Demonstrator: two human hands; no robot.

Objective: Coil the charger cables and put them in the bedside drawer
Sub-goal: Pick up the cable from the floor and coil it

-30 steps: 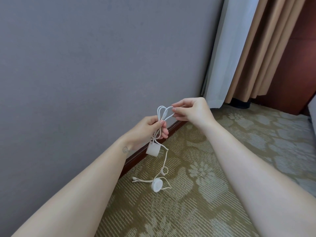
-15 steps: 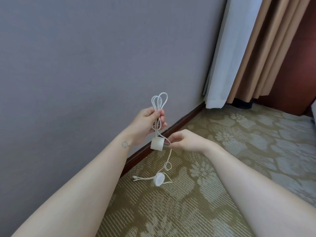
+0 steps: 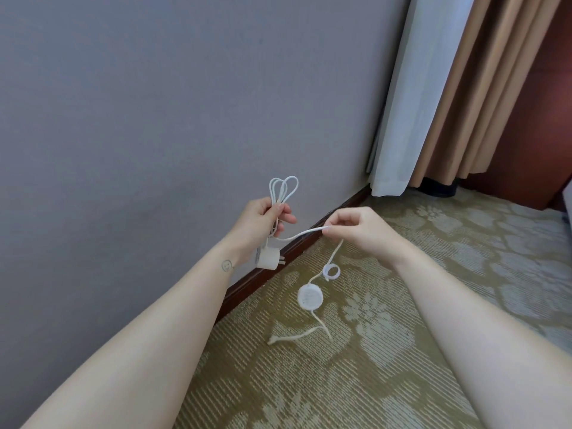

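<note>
My left hand (image 3: 263,219) grips several loops of a white charger cable (image 3: 283,190), which stick up above the fist. A white plug adapter (image 3: 268,257) hangs just below that hand. From the fist a strand runs right to my right hand (image 3: 359,229), which pinches it between thumb and fingertips. Below the right hand the cable drops through a small curl to a round white puck (image 3: 310,297), hanging above the carpet. Its short tail ends (image 3: 297,335) reach the carpet. No drawer is in view.
A grey wall (image 3: 154,119) with a dark wooden skirting board (image 3: 263,278) runs along the left. White and tan curtains (image 3: 433,103) hang at the back right, with a dark object at their foot. Patterned green carpet (image 3: 387,335) covers the floor.
My right hand let go near the adapter, moved right and up, and now pinches the strand, drawing it out from the left fist. The round puck has lifted off the carpet.
</note>
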